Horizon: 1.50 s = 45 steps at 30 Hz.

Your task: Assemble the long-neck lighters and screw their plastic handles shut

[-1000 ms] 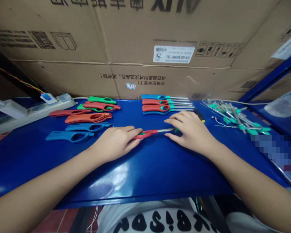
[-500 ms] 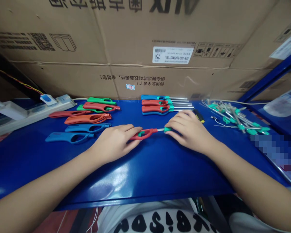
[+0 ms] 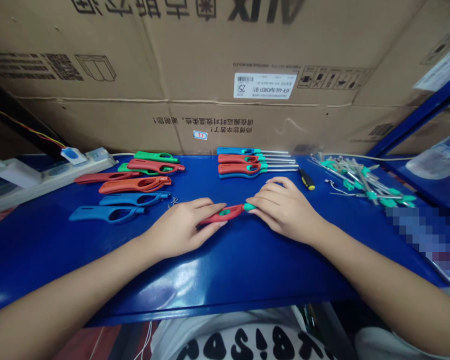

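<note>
In my left hand [image 3: 187, 225] is the red handle of a long-nosed lighter [image 3: 228, 213], pinched between thumb and fingers, with a green trigger showing in its loop. My right hand [image 3: 285, 212] is closed on the green collar [image 3: 249, 206], which touches the handle's neck; the metal tube is hidden behind my fingers. Left of my left hand lie several lighter handles without tubes, among them a blue handle [image 3: 107, 214] and an orange handle [image 3: 135, 184]. Beyond my hands, lighters with metal tubes lie stacked, a red lighter [image 3: 238, 159] among them.
A black and yellow screwdriver [image 3: 306, 180] lies behind my right hand. Metal tubes with green collars [image 3: 371, 182] form a pile at the right. A power strip [image 3: 56, 175] stands at the left. A large cardboard box [image 3: 195, 65] closes off the back of the blue table [image 3: 225, 280].
My right hand has moved left, bringing the green collar against the red handle's neck. The short length of metal between them no longer shows. More of the screwdriver is visible.
</note>
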### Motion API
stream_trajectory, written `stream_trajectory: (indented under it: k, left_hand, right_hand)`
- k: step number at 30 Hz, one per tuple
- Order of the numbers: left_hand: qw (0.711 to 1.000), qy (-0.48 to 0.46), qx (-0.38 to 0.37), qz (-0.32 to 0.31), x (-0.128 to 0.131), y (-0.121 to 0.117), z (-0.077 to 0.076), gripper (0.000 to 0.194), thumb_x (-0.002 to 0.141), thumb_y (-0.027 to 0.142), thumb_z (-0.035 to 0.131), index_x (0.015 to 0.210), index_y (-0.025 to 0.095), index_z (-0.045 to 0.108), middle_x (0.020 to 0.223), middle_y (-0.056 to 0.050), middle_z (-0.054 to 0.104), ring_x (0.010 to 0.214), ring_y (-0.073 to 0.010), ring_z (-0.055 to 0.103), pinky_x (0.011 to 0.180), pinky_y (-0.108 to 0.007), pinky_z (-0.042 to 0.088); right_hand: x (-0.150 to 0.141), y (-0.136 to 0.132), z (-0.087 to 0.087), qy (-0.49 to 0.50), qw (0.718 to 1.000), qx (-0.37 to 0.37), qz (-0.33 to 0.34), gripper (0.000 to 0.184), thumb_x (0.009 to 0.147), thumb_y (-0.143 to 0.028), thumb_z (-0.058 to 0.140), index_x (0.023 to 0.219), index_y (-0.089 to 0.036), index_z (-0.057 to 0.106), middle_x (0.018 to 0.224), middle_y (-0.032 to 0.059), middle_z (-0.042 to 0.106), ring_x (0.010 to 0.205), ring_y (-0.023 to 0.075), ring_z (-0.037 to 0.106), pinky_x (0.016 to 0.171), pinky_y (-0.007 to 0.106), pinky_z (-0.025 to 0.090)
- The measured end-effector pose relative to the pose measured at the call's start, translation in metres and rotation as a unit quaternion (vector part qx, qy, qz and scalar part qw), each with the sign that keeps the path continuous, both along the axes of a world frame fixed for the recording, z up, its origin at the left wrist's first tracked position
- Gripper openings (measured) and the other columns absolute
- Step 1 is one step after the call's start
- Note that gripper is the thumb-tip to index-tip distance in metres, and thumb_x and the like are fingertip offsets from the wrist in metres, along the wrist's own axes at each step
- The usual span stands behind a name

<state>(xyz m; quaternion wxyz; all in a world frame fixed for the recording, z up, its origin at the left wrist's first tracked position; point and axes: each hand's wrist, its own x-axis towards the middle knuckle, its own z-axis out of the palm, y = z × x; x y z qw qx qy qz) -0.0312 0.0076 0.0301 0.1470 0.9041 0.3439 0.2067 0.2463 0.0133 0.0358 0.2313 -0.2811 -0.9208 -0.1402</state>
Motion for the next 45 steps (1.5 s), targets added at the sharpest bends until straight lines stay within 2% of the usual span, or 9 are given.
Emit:
stream_trajectory:
  k: [6, 14, 21, 26, 31, 34, 37, 42, 45]
  left_hand:
    - [0.992, -0.062, -0.108, -0.019, 0.005, -0.003, 0.007, 0.031, 0.100, 0.034, 0.058, 0.125, 0.021, 0.069, 0.094, -0.004, 0.073, 0.078, -0.0154, 0.065, 0.070, -0.027, 0.049]
    - [0.999, -0.033, -0.040, -0.006, 0.008, -0.010, 0.002, 0.033, 0.099, 0.032, 0.056, 0.125, 0.016, 0.069, 0.097, -0.007, 0.072, 0.081, -0.0171, 0.067, 0.069, -0.027, 0.050]
    - [0.997, 0.074, -0.007, 0.000, 0.012, -0.006, 0.000, 0.037, 0.101, 0.035, 0.051, 0.132, 0.019, 0.064, 0.107, -0.008, 0.069, 0.088, -0.0202, 0.068, 0.070, -0.029, 0.052]
    - [0.995, 0.093, 0.019, -0.027, 0.009, 0.000, -0.001, 0.042, 0.099, 0.035, 0.055, 0.139, 0.022, 0.059, 0.119, -0.010, 0.066, 0.108, -0.0259, 0.062, 0.094, -0.040, 0.051]
    - [0.993, 0.115, 0.026, -0.002, 0.002, 0.003, 0.001, 0.045, 0.097, 0.038, 0.056, 0.139, 0.021, 0.059, 0.121, -0.011, 0.066, 0.109, -0.0286, 0.062, 0.097, -0.045, 0.050]
    - [0.992, 0.123, 0.027, 0.004, 0.000, 0.004, 0.002, 0.044, 0.095, 0.040, 0.059, 0.135, 0.021, 0.062, 0.121, -0.010, 0.066, 0.108, -0.0284, 0.062, 0.094, -0.044, 0.052]
    - [0.991, 0.131, 0.035, 0.004, -0.001, 0.003, 0.003, 0.043, 0.095, 0.039, 0.059, 0.134, 0.020, 0.063, 0.121, -0.010, 0.067, 0.108, -0.0281, 0.062, 0.092, -0.042, 0.052]
    - [0.986, 0.153, 0.059, 0.011, -0.003, 0.001, 0.008, 0.042, 0.097, 0.037, 0.056, 0.134, 0.018, 0.063, 0.119, -0.010, 0.068, 0.108, -0.0282, 0.063, 0.093, -0.043, 0.053]
    - [0.985, 0.163, 0.056, 0.009, -0.004, 0.000, 0.009, 0.040, 0.096, 0.035, 0.055, 0.131, 0.017, 0.065, 0.115, -0.010, 0.069, 0.105, -0.0274, 0.065, 0.090, -0.041, 0.054]
  right_hand:
    - [-0.006, -0.006, -0.001, 0.011, 0.997, 0.059, 0.037, 0.015, 0.099, -0.014, 0.055, 0.102, -0.010, 0.069, 0.089, 0.0071, 0.076, 0.083, 0.0193, 0.062, 0.087, 0.039, 0.045]
    - [-0.005, -0.006, -0.007, -0.027, 0.997, 0.055, 0.047, 0.020, 0.094, -0.005, 0.051, 0.102, -0.009, 0.069, 0.086, 0.0099, 0.074, 0.083, 0.0206, 0.059, 0.086, 0.040, 0.043]
    - [-0.009, -0.003, -0.009, -0.078, 0.991, -0.109, -0.020, 0.016, 0.098, -0.020, 0.055, 0.092, -0.014, 0.068, 0.085, 0.0075, 0.071, 0.082, 0.0211, 0.060, 0.088, 0.039, 0.038]
    - [-0.002, 0.004, -0.004, -0.077, 0.968, -0.224, -0.079, 0.013, 0.096, -0.030, 0.062, 0.096, -0.017, 0.066, 0.094, 0.0064, 0.069, 0.089, 0.0221, 0.061, 0.083, 0.036, 0.039]
    - [0.016, 0.012, 0.002, -0.052, 0.953, -0.291, -0.067, 0.010, 0.093, -0.028, 0.066, 0.095, -0.018, 0.066, 0.094, 0.0054, 0.069, 0.090, 0.0212, 0.061, 0.086, 0.037, 0.040]
    - [0.025, 0.020, 0.004, 0.003, 0.932, -0.360, -0.052, 0.024, 0.088, -0.043, 0.071, 0.092, -0.019, 0.068, 0.091, 0.0049, 0.071, 0.085, 0.0204, 0.063, 0.080, 0.034, 0.043]
    - [0.039, 0.033, 0.005, 0.108, 0.908, -0.370, -0.165, 0.041, 0.094, -0.055, 0.055, 0.080, -0.019, 0.068, 0.079, 0.0049, 0.070, 0.072, 0.0194, 0.062, 0.068, 0.032, 0.044]
    - [0.082, 0.060, -0.005, 0.077, 0.868, -0.160, -0.464, 0.024, 0.086, -0.039, 0.062, 0.094, -0.016, 0.062, 0.101, 0.0186, 0.068, 0.085, 0.0307, 0.064, 0.069, 0.038, 0.043]
    - [0.104, 0.071, -0.016, 0.047, 0.827, -0.211, -0.519, 0.036, 0.078, -0.043, 0.069, 0.097, -0.014, 0.060, 0.092, 0.0216, 0.068, 0.079, 0.0334, 0.064, 0.067, 0.041, 0.044]
